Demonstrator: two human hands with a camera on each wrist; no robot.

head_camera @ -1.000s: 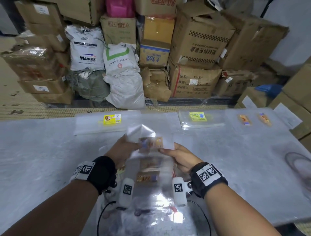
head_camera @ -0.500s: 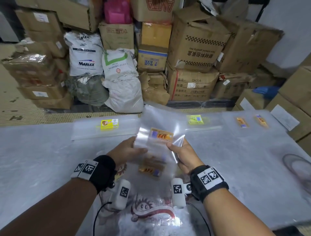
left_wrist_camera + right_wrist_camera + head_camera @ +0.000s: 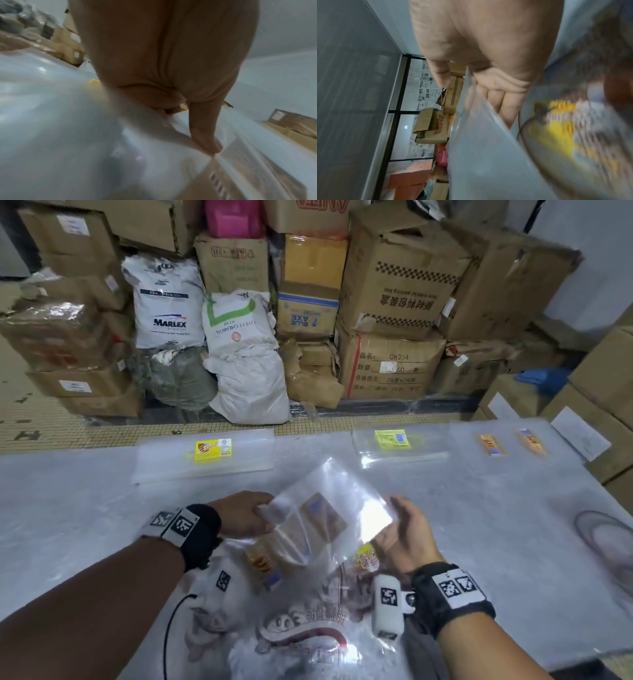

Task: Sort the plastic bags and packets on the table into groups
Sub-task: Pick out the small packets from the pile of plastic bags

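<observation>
Pinching the clear bag, the left hand should keep it flat; the right hand, fingers relaxed, supports underneath.

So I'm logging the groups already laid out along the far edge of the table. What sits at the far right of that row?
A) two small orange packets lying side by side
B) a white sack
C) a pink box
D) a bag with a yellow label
A: two small orange packets lie apart but side by side at the far right of the table, beyond the clear bag with a yellow label.
</observation>
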